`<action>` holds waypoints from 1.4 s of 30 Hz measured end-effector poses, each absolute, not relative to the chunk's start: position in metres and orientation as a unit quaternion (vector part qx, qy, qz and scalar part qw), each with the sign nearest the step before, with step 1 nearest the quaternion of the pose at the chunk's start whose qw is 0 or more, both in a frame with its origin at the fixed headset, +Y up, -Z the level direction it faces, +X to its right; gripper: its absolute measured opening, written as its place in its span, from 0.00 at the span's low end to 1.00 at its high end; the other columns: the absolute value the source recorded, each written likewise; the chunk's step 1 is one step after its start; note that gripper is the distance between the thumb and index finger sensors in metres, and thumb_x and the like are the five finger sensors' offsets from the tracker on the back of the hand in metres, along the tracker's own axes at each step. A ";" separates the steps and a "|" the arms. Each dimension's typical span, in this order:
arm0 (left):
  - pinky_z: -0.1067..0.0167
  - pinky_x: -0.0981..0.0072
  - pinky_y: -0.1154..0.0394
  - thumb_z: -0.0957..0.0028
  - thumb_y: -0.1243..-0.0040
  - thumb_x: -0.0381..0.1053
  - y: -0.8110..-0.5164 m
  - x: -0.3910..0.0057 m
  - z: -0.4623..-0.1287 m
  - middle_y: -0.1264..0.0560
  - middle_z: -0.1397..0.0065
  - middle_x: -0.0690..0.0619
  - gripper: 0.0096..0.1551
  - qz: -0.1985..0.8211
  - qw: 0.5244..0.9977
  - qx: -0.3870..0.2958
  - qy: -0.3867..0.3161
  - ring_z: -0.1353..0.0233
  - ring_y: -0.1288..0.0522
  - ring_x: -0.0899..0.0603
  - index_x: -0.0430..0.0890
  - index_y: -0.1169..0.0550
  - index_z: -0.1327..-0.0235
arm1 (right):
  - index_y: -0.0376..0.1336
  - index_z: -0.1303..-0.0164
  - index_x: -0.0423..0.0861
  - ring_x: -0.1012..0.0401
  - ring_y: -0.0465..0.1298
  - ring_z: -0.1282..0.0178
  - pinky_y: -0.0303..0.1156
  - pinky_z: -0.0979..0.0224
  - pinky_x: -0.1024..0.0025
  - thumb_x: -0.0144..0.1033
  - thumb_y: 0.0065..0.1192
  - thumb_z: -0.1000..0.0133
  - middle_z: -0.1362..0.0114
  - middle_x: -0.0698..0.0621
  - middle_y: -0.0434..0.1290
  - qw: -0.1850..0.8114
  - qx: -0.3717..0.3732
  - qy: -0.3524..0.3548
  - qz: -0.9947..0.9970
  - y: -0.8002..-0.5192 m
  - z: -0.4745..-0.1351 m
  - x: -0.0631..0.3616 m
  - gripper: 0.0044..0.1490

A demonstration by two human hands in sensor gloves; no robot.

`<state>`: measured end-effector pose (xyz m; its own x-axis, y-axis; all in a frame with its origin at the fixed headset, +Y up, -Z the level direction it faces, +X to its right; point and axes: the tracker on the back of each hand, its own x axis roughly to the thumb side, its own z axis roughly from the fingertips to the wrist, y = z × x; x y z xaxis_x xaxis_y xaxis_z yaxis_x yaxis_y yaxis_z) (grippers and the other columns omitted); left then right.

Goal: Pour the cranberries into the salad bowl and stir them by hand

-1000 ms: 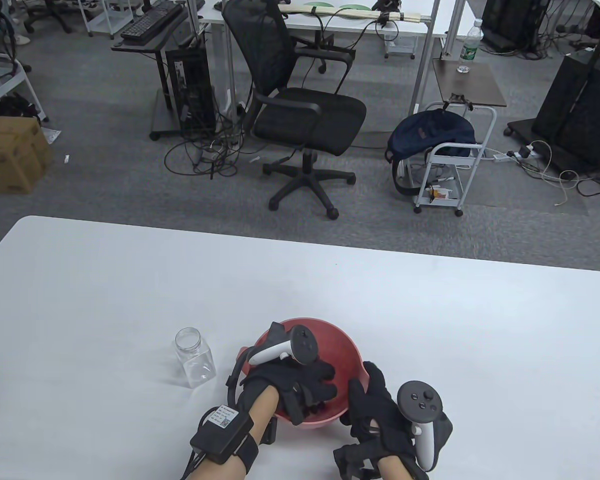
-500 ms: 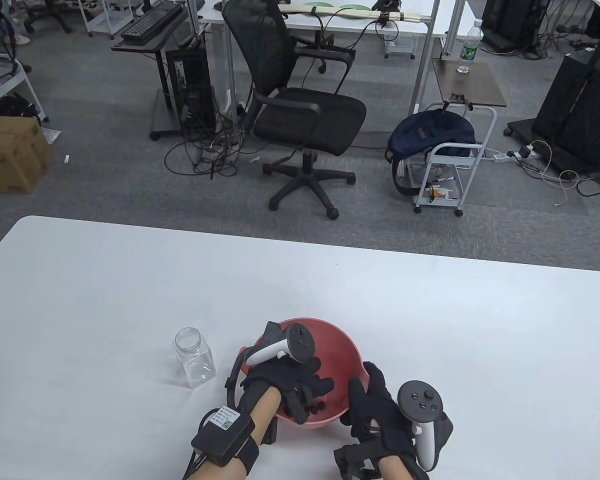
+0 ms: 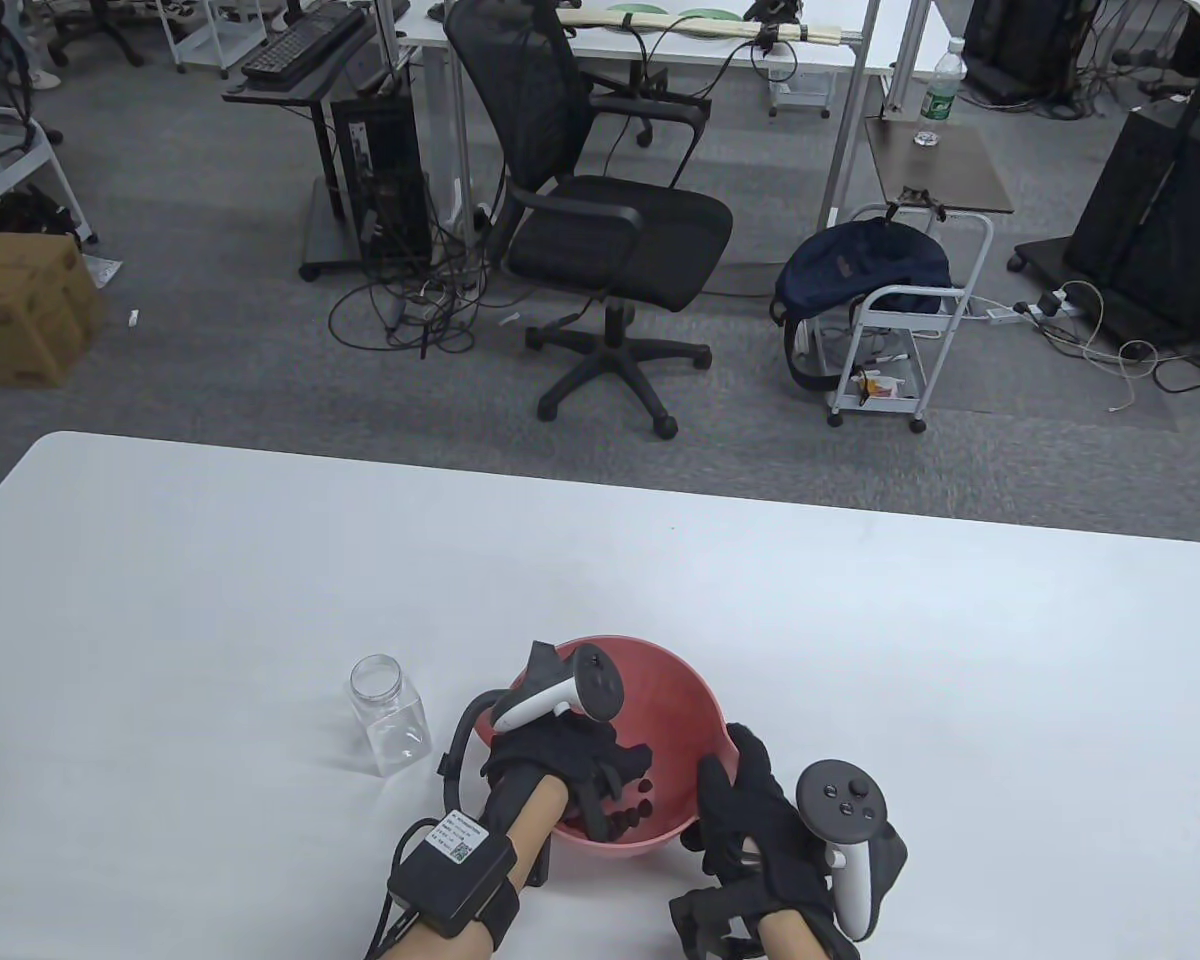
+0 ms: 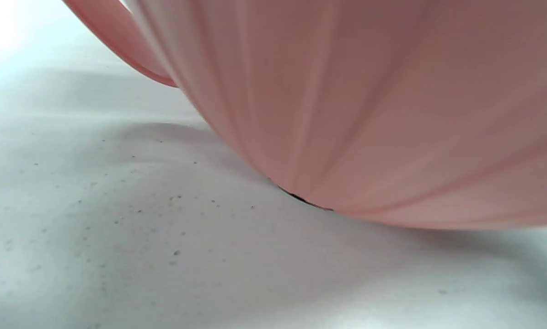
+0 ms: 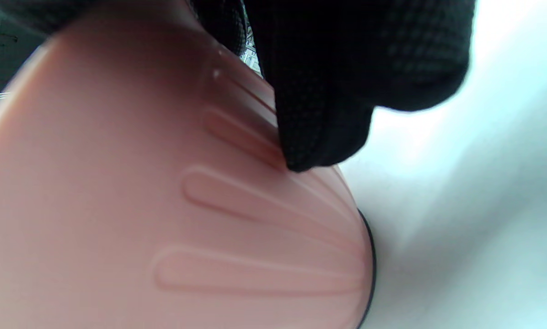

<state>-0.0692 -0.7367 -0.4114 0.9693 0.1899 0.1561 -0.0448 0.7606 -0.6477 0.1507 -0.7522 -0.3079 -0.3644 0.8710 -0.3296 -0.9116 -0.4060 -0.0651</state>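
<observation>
The red salad bowl (image 3: 672,690) stands near the table's front edge. Its ribbed outer wall fills the left wrist view (image 4: 392,114) and the right wrist view (image 5: 163,192). Dark cranberries (image 3: 638,812) lie at its bottom. My left hand (image 3: 620,772) reaches down into the bowl with loosely bent fingers just above the cranberries. My right hand (image 3: 725,792) grips the bowl's right rim, thumb inside and fingers on the outer wall. One gloved fingertip (image 5: 319,119) presses against that wall. The clear plastic jar (image 3: 390,715) stands upright, without a lid and with nothing inside, left of the bowl.
The white table (image 3: 860,650) stretches far behind and to both sides of the bowl. Beyond its far edge are a black office chair (image 3: 600,210), a small white cart (image 3: 895,330) and cables on the grey carpet.
My left hand's fingers have drawn back toward the bowl's near left side, uncovering more cranberries. The right hand, the bowl and the jar have stayed put.
</observation>
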 end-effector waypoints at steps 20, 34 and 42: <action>0.48 0.82 0.13 0.42 0.51 0.85 -0.743 -0.061 -0.411 0.11 0.34 0.73 0.34 0.045 0.909 -0.387 -0.146 0.49 0.11 0.66 0.73 0.21 0.29 | 0.51 0.23 0.55 0.57 0.84 0.61 0.83 0.63 0.73 0.62 0.54 0.43 0.24 0.43 0.69 0.543 -0.159 0.063 0.822 -0.752 -0.309 0.151 0.41; 0.25 0.65 0.19 0.53 0.47 0.88 -0.742 -0.058 -0.411 0.13 0.29 0.88 0.34 0.059 0.908 -0.374 -0.179 0.27 0.15 0.67 0.86 0.25 0.30 | 0.51 0.23 0.55 0.57 0.84 0.61 0.83 0.63 0.73 0.63 0.54 0.43 0.24 0.43 0.69 0.543 -0.160 0.062 0.822 -0.753 -0.309 0.151 0.41; 0.21 0.62 0.23 0.54 0.48 0.89 -0.742 -0.058 -0.411 0.19 0.22 0.89 0.36 0.077 0.908 -0.365 -0.191 0.17 0.24 0.69 0.89 0.30 0.27 | 0.51 0.23 0.55 0.57 0.84 0.61 0.83 0.63 0.72 0.63 0.54 0.43 0.24 0.43 0.69 0.545 -0.161 0.061 0.821 -0.753 -0.309 0.151 0.41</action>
